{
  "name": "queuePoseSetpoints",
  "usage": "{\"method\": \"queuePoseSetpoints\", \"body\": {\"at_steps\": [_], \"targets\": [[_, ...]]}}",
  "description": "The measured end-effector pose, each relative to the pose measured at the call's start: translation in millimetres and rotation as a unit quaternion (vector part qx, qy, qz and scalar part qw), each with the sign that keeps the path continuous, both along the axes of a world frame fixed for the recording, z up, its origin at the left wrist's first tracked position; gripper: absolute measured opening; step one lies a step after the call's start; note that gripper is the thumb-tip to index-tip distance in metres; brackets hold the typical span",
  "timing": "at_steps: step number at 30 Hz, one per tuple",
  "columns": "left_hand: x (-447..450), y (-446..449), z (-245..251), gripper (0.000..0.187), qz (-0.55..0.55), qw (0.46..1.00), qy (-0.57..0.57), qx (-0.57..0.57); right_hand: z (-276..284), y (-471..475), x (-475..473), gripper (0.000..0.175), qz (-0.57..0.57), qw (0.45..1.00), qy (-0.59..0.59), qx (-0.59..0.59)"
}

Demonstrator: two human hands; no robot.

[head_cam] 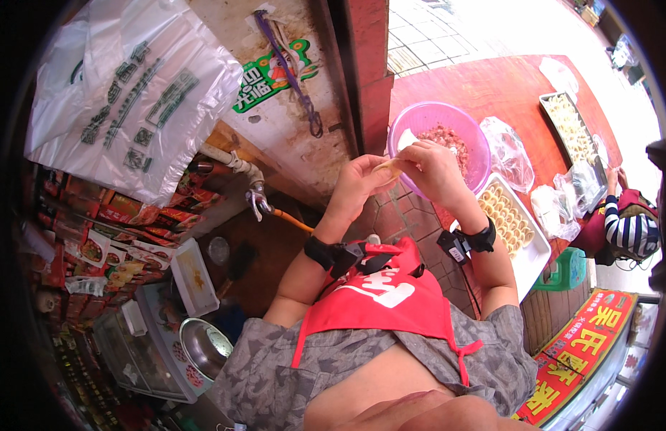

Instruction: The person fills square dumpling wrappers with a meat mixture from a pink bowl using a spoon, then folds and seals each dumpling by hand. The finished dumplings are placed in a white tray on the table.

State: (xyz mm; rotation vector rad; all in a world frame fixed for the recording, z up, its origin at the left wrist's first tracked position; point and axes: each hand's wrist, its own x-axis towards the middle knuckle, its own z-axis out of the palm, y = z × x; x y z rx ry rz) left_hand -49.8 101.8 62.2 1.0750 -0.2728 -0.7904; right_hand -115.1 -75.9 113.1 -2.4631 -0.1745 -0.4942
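Observation:
A dough wrapper (388, 171) is held between my left hand (360, 186) and my right hand (434, 169), its filling hidden if there is any. Both hands are raised at the near-left rim of a pink plastic bowl (482, 141), which contains minced meat (447, 141). Something white and flat (407, 140), perhaps a spatula or more wrappers, rests inside the bowl by my right fingers. Close to my right forearm, a white tray (536, 258) carries rows of folded dumplings (500, 213). Each wrist wears a black strap with a small device.
A red table (505, 81) bears plastic bags (508, 153) and a dark-rimmed tray of dumplings (573, 129). Another person (632, 226) works at its far right, near a green stool (567, 272). At left are hanging plastic bags (133, 91), a tap (257, 199) and a metal bowl (203, 345).

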Motion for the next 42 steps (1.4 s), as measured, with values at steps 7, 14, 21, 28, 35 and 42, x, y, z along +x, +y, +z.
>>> {"method": "queuePoseSetpoints", "body": {"at_steps": [7,14,21,28,35,42], "targets": [[13,7,-5,0.022,-0.01,1.0,0.02,-0.009,3,6,8,0.009,-0.008,1.0,0.027,-0.007],[25,6,-11,0.023,-0.032,0.999,0.021,0.015,-9,9,17,0.015,-0.024,0.998,0.009,-0.057],[25,-19,-23,0.024,-0.084,0.995,0.036,0.05,-7,-33,-42,0.031,-0.136,0.987,0.006,0.088],[-10,-94,-24,0.026,-0.186,0.979,0.008,0.081,-90,-73,-209,0.025,-0.402,0.86,0.093,0.301],[-82,-213,-56,0.023,-0.371,0.914,-0.122,0.112,-187,-47,-352,0.023,-0.62,0.728,0.163,0.243],[-189,-354,-118,0.036,-0.425,0.795,-0.41,0.142,-215,-56,-424,0.023,-0.645,0.682,0.158,0.307]]}}
